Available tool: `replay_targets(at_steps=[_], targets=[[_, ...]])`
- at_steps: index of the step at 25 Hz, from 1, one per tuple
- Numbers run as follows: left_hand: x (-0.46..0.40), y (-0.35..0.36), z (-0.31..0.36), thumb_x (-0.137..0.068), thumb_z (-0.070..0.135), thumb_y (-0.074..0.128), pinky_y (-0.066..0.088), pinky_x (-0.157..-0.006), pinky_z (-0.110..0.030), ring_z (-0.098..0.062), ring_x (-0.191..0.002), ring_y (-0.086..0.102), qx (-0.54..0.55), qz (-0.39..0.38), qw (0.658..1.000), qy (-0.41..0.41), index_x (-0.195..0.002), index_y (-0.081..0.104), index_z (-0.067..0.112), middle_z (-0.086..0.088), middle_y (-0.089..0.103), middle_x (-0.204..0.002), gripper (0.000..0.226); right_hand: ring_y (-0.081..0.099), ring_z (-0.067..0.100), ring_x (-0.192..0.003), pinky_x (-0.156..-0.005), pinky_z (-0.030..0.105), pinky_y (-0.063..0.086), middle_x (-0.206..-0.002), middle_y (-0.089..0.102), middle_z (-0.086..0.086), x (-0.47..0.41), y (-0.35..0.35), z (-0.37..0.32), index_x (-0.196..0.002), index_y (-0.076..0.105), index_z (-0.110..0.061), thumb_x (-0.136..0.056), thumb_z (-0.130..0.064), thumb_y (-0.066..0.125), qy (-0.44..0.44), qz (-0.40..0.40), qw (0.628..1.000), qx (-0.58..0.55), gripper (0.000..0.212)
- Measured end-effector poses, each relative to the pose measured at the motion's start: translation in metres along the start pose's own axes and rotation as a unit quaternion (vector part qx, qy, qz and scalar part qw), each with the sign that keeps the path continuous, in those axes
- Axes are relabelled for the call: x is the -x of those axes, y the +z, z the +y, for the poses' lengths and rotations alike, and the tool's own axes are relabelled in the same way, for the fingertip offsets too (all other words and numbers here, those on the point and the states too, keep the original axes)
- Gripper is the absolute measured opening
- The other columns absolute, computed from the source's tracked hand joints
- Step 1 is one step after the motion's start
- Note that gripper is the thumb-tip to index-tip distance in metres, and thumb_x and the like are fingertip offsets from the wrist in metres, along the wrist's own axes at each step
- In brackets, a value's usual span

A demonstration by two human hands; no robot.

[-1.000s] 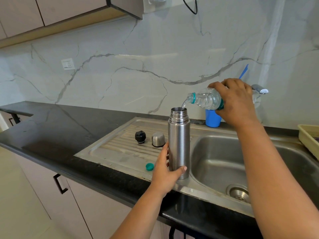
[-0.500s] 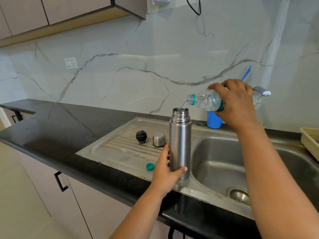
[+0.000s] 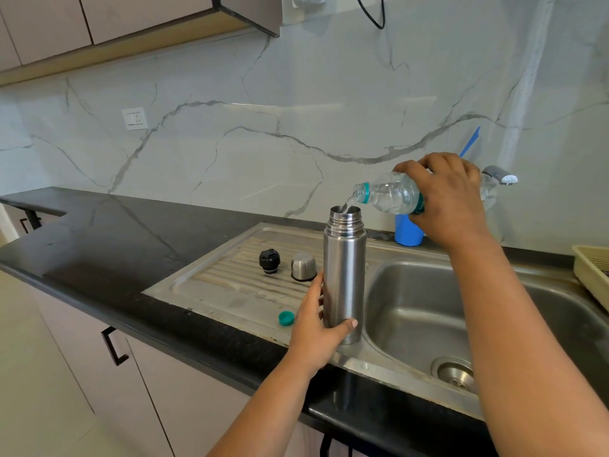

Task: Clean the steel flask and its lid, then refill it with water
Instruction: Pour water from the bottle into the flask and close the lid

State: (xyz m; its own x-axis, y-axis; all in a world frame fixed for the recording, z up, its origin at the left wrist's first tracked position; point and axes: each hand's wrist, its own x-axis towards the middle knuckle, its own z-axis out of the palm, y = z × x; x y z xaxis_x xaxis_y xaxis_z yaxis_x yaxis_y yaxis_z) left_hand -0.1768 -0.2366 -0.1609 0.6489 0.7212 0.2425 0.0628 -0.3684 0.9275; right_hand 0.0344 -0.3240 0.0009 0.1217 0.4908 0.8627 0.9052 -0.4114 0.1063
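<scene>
The open steel flask stands upright on the sink's front rim, between drainboard and basin. My left hand wraps its lower part. My right hand holds a clear plastic water bottle tipped almost level, its teal-ringed neck just above the flask mouth. A thin stream of water runs from the bottle into the flask. On the drainboard behind lie the black inner stopper and the steel cup lid. The bottle's teal cap lies near my left hand.
The steel sink basin with its drain is to the right. A blue cup stands at the back wall, the tap behind my right hand. A cream rack sits at far right. Black counter stretches left.
The view has shifted slightly. Both hands keep their hold and the bottle stays tipped, with water still running into the flask.
</scene>
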Motion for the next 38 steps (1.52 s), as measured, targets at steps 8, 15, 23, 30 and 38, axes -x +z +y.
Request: replay_targets(at_steps=[8, 15, 23, 30, 38], targets=[[0.001, 0.000, 0.002, -0.080, 0.016, 0.079, 0.038, -0.104, -0.030, 0.000, -0.120, 0.041, 0.000, -0.001, 1.000, -0.008, -0.149, 0.020, 0.046, 0.022, 0.040, -0.133, 0.096, 0.043, 0.029, -0.120, -0.099, 0.049, 0.029, -0.112, 0.062, -0.002, 0.000, -0.004, -0.002, -0.121, 0.057, -0.024, -0.061, 0.000, 0.078, 0.001, -0.001, 1.000, -0.009, 0.068], [0.001, 0.000, 0.002, -0.079, 0.018, 0.079, 0.037, -0.104, -0.029, 0.001, -0.123, 0.039, -0.003, 0.000, 1.000, -0.003, -0.149, 0.020, 0.047, 0.023, 0.039, -0.134, 0.096, 0.042, 0.031, -0.116, -0.098, 0.046, 0.029, -0.115, 0.063, -0.001, 0.000, -0.002, -0.005, -0.122, 0.057, -0.023, -0.062, 0.008, 0.072, 0.007, -0.002, 1.000, -0.015, 0.070], [0.000, 0.000, 0.001, -0.080, 0.017, 0.079, 0.037, -0.098, -0.021, 0.007, -0.113, 0.042, -0.001, 0.001, 1.000, -0.001, -0.147, 0.020, 0.050, 0.026, 0.040, -0.130, 0.095, 0.038, 0.031, -0.115, -0.096, 0.043, 0.025, -0.116, 0.061, -0.002, 0.000, 0.000, -0.008, -0.122, 0.057, -0.024, -0.063, 0.008, 0.071, 0.007, -0.002, 1.000, -0.015, 0.068], [-0.001, 0.000, 0.000, -0.079, 0.016, 0.079, 0.037, -0.098, -0.020, 0.004, -0.116, 0.042, -0.001, 0.002, 1.000, 0.001, -0.142, 0.020, 0.054, 0.032, 0.039, -0.122, 0.094, 0.037, 0.031, -0.115, -0.096, 0.044, 0.026, -0.116, 0.061, -0.001, -0.001, -0.002, -0.007, -0.122, 0.056, -0.023, -0.064, 0.008, 0.071, 0.013, -0.006, 1.000, -0.011, 0.068], [-0.001, 0.000, 0.000, -0.080, 0.015, 0.079, 0.035, -0.087, -0.007, 0.014, -0.106, 0.042, 0.004, 0.000, 1.000, 0.004, -0.138, 0.019, 0.057, 0.036, 0.037, -0.121, 0.094, 0.039, 0.031, -0.113, -0.094, 0.044, 0.027, -0.115, 0.060, -0.001, 0.000, -0.001, -0.010, -0.122, 0.056, -0.024, -0.064, 0.008, 0.070, 0.003, -0.004, 1.000, 0.000, 0.067]])
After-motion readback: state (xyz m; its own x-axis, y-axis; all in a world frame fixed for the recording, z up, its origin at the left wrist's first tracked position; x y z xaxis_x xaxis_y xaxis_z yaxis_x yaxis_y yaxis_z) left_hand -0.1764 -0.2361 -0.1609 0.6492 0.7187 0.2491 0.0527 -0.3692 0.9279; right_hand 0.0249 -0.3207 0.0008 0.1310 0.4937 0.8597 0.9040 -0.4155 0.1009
